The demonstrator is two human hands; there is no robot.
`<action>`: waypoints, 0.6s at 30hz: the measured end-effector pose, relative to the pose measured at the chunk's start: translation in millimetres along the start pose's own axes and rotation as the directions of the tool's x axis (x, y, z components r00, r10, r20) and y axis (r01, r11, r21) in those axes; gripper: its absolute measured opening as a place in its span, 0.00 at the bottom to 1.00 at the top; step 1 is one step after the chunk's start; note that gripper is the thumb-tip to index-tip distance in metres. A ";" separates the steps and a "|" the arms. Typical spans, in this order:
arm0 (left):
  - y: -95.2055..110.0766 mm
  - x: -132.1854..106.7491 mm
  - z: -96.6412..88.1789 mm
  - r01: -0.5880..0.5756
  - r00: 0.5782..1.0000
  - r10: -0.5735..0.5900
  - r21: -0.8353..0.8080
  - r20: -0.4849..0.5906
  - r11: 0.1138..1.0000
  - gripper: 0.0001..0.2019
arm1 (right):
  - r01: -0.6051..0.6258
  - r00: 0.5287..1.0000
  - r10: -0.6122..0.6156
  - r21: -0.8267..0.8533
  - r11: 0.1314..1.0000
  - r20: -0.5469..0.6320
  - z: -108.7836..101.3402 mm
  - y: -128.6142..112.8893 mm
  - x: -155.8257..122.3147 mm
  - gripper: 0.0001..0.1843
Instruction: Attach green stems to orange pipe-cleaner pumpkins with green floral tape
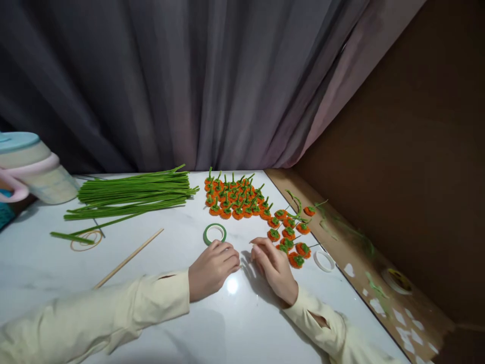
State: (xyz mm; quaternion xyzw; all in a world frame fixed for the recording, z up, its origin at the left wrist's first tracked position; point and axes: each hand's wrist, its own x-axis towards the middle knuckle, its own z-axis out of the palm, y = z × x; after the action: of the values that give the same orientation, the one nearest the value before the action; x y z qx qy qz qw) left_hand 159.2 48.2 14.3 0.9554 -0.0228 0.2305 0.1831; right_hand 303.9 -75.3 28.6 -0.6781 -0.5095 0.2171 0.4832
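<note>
My left hand [214,269] is closed above the white table, its fingers curled down; whatever they may hold is hidden. Just behind its knuckles lies a roll of green tape [205,234]. To the right, my right hand [276,270] has its fingers bent and its thumb against them in a pinch, and I cannot make out anything between the tips. A small gap separates the two hands. Beside the right hand lie several orange fuzzy pieces with green tops [296,260], some with thin wire ends. More orange pieces with upright green stems [237,212] stand grouped farther back.
A pile of green pipe cleaners [132,194] lies at back left, near a tumbler [56,179]. In front are rubber bands [86,247] and a wooden stick [131,258]. A white tape roll [325,261] sits by the table's right edge. A grey curtain [162,86] hangs behind.
</note>
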 end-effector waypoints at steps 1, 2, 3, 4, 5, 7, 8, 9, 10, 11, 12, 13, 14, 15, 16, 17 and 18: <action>-1.5 1.1 -1.6 0.065 0.998 -0.065 -0.129 0.008 0.989 0.08 | 0.006 1.000 -0.006 -0.007 1.000 0.020 -0.7 0.9 1.1 0.12; -3.1 2.6 -2.9 0.150 0.989 -0.146 -0.274 0.035 0.950 0.08 | 0.018 0.999 -0.017 -0.012 1.000 0.036 -1.5 2.1 2.4 0.11; -4.6 4.1 -3.9 0.242 0.970 -0.227 -0.423 0.086 0.873 0.07 | 0.035 0.998 -0.034 -0.017 0.999 0.046 -2.2 3.4 3.6 0.11; -6.1 5.7 -4.6 0.333 0.942 -0.300 -0.557 0.154 0.760 0.08 | 0.058 0.997 -0.056 -0.027 0.998 0.054 -2.8 4.8 4.7 0.11; -7.5 7.2 -4.8 0.411 0.907 -0.351 -0.661 0.231 0.627 0.08 | 0.083 0.995 -0.080 -0.043 0.996 0.064 -3.4 6.0 5.5 0.11; -9.6 9.3 -4.6 0.502 0.851 -0.389 -0.767 0.353 0.401 0.11 | 0.131 0.988 -0.122 -0.093 0.987 0.096 -4.3 7.5 5.5 0.11; -10.2 9.7 -4.5 0.513 0.840 -0.390 -0.784 0.376 0.349 0.12 | 0.154 0.983 -0.140 -0.119 0.981 0.115 -4.7 7.5 4.8 0.11; -10.5 9.9 -4.6 0.513 0.839 -0.390 -0.789 0.379 0.338 0.13 | 0.178 0.978 -0.159 -0.140 0.974 0.135 -4.9 6.8 3.6 0.11; -10.4 9.8 -4.8 0.508 0.844 -0.390 -0.785 0.369 0.355 0.13 | 0.205 0.971 -0.182 -0.151 0.967 0.157 -5.0 5.4 2.3 0.10; -10.1 9.5 -5.3 0.500 0.850 -0.391 -0.775 0.353 0.387 0.13 | 0.227 0.963 -0.199 -0.149 0.962 0.181 -5.0 3.5 1.0 0.09; -9.7 9.2 -5.9 0.492 0.856 -0.396 -0.758 0.332 0.428 0.13 | 0.241 0.955 -0.211 -0.132 0.961 0.208 -4.9 1.2 -0.2 0.07; -9.1 8.8 -6.7 0.485 0.862 -0.404 -0.736 0.308 0.473 0.12 | 0.239 0.948 -0.209 -0.101 0.966 0.241 -4.7 -1.3 -1.2 0.06; -8.4 8.5 -7.4 0.478 0.866 -0.411 -0.710 0.283 0.517 0.12 | 0.215 0.943 -0.190 -0.061 0.975 0.274 -4.3 -3.5 -1.7 0.06; -7.8 8.2 -8.1 0.470 0.871 -0.415 -0.685 0.261 0.556 0.12 | 0.174 0.939 -0.160 -0.022 0.984 0.304 -3.7 -5.4 -2.0 0.07; -7.1 8.0 -8.6 0.463 0.876 -0.415 -0.665 0.244 0.586 0.11 | 0.123 0.938 -0.120 0.012 0.992 0.324 -3.1 -6.6 -1.9 0.08; -6.4 7.7 -8.9 0.455 0.881 -0.411 -0.651 0.233 0.608 0.11 | 0.069 0.939 -0.078 0.038 0.997 0.335 -2.4 -7.1 -1.6 0.10; -5.8 7.5 -9.0 0.449 0.886 -0.404 -0.642 0.228 0.621 0.11 | 0.021 0.940 -0.040 0.060 0.998 0.338 -1.8 -6.9 -1.1 0.12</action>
State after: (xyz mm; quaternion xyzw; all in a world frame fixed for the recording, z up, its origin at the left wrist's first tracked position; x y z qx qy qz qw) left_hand 162.7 57.2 23.2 0.8054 0.1162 0.1266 0.5673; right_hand 301.5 -77.0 35.2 -0.6090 -0.5891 0.3372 0.4104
